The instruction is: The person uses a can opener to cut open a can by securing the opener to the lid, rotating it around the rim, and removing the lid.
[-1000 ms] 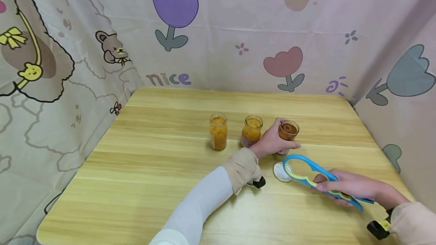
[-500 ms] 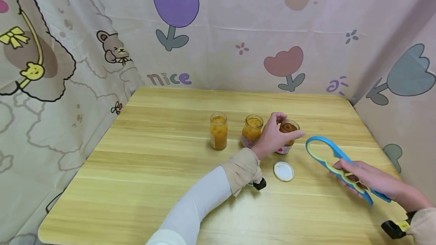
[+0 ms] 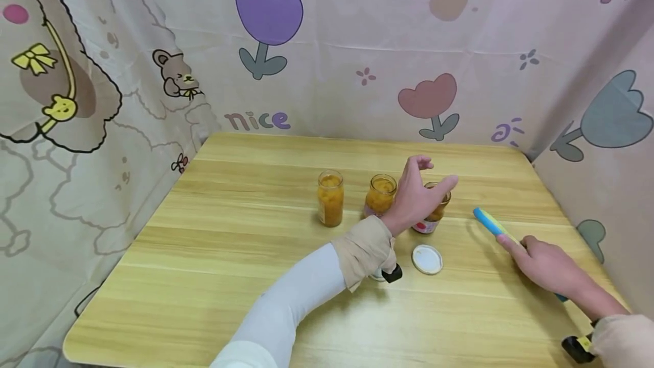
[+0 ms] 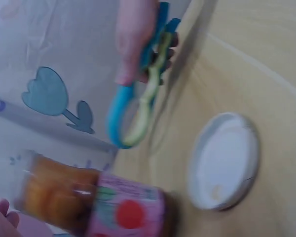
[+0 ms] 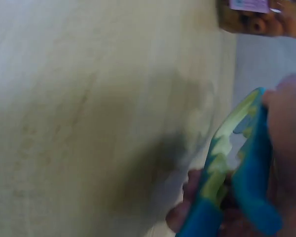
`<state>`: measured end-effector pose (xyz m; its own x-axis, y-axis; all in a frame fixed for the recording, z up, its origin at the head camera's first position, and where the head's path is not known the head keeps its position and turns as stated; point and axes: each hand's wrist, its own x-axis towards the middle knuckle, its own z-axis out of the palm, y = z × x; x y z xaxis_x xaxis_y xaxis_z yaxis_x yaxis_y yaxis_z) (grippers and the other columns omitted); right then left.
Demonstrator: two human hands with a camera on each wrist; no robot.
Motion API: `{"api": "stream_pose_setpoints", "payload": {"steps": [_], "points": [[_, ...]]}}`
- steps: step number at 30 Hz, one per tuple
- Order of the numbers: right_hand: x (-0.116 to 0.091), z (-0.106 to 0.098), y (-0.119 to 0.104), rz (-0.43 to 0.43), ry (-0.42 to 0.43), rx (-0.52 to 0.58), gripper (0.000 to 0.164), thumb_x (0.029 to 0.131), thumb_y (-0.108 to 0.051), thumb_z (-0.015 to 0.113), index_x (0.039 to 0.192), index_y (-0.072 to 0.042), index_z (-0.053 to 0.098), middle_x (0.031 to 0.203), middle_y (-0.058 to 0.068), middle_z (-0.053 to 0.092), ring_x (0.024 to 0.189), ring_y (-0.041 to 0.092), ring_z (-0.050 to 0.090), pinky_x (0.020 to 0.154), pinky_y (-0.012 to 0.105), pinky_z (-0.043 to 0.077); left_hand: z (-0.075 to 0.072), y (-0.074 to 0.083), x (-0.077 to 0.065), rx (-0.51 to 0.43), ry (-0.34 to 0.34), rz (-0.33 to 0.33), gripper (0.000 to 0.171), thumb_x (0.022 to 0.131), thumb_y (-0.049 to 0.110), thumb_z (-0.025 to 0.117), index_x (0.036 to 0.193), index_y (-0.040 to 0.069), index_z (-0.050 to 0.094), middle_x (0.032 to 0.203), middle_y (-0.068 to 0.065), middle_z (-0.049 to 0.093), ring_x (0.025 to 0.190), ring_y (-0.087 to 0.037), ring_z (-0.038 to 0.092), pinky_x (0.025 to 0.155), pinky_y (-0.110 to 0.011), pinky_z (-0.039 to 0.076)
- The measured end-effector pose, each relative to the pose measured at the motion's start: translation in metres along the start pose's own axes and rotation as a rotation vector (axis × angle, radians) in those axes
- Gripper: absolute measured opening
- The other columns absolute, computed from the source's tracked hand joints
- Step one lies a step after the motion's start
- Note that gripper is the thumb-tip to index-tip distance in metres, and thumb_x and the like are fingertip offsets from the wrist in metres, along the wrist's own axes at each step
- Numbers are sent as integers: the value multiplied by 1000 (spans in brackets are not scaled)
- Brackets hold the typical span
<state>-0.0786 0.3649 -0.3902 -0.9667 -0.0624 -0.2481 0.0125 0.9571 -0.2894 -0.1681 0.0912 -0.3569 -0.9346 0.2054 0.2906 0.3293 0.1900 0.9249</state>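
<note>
My left hand (image 3: 415,197) is raised with spread fingers in front of and above the right-hand glass jar (image 3: 426,225), partly hiding it. That jar has no lid on, and its pink label and brownish contents (image 4: 56,197) show in the left wrist view. My right hand (image 3: 549,266) grips a blue and yellow jar opener (image 3: 489,222) off to the right, above the table. Its toothed inner edge (image 5: 219,153) shows in the right wrist view. A white lid (image 3: 427,259) lies inside-up in front of the jar.
Two more lidless jars stand in the row: a middle jar (image 3: 381,192) and a taller left jar (image 3: 331,203), both with orange-yellow fruit. Another lid (image 3: 378,275) is mostly covered by my left wrist. Printed curtains (image 3: 327,90) border the wooden table (image 3: 214,243).
My left hand has let go of the right-hand jar and lifted off it. My right hand has carried the jar opener rightward away from the lid and turned it edge-on.
</note>
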Motion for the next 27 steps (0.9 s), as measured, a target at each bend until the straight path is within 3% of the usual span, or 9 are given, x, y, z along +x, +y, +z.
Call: {"api": "stream_pose_setpoints", "payload": {"steps": [2,6,10,14,19,22,27], "points": [[1,4,-1,5,29,-42,80,98,-62,26,99,15,48,75,12,53,62,22,50,50,33,38,-6,11,0,35,13,28,59,86,53,61,129,21,38,122,10,44,112,-8,45,92,-27,43],[2,13,-4,19,103,-132,82,94,-67,32,90,13,47,74,16,52,59,25,49,48,41,40,-28,36,0,127,29,96,57,86,48,63,129,20,38,123,9,44,111,-7,45,92,-25,41],[2,18,-7,36,147,-191,83,91,-71,34,85,10,47,73,18,51,56,27,49,46,44,39,-56,59,3,210,16,167,58,86,46,64,132,20,39,127,9,43,114,-5,42,95,-24,38],[1,21,-10,43,184,-222,80,90,-72,35,79,6,46,67,14,49,48,25,45,40,39,34,-91,70,4,313,2,258,62,85,42,67,133,16,39,125,6,46,114,-7,44,96,-24,37],[1,24,-11,37,209,-242,76,88,-73,38,74,1,44,59,10,46,42,23,42,37,36,33,-142,61,-3,519,12,336,67,84,43,66,138,12,40,126,0,50,117,-13,44,100,-30,34],[1,26,-10,38,210,-256,75,87,-75,39,71,-1,44,56,8,45,41,23,42,37,35,33,-172,49,-11,632,23,333,69,85,46,63,140,13,40,134,-2,48,129,-17,38,107,-40,28],[4,22,-8,55,175,-256,80,86,-76,36,76,3,45,59,11,47,43,23,44,38,36,34,-216,30,-24,716,44,318,69,85,52,62,140,15,42,144,-5,42,143,-21,19,111,-54,18]]}}
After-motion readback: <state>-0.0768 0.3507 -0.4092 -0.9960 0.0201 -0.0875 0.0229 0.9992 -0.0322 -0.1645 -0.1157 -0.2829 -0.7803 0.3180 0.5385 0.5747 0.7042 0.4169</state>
